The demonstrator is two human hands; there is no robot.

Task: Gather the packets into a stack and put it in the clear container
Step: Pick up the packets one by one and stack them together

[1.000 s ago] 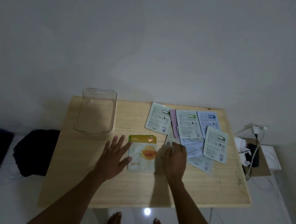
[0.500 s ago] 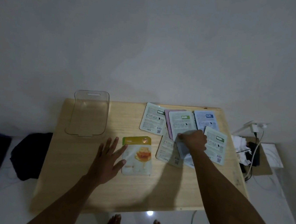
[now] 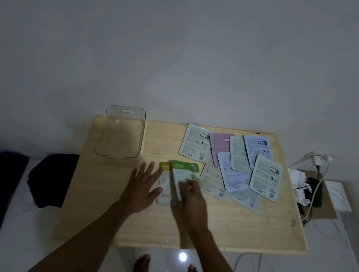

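A green-topped packet (image 3: pixel 181 173) lies tilted on a yellow-topped packet (image 3: pixel 163 183) near the middle of the wooden table (image 3: pixel 231 225). My right hand (image 3: pixel 192 194) grips the green packet's lower right part. My left hand (image 3: pixel 144 185) rests flat with spread fingers against the yellow packet's left edge. Several more packets (image 3: pixel 237 164) lie face down and overlapping at the back right, one of them pink (image 3: pixel 220 142). The clear container (image 3: pixel 121 132) stands empty at the table's back left.
A dark cloth (image 3: pixel 52 178) lies on the white floor left of the table. Right of the table are a charger (image 3: pixel 319 159) with cables, crumpled white paper (image 3: pixel 297 181) and a dark device. My bare feet show below the front edge.
My right hand went to the pile at the right, took a green-topped packet and brought it left onto the yellow-topped packet. My left hand stayed beside that packet.
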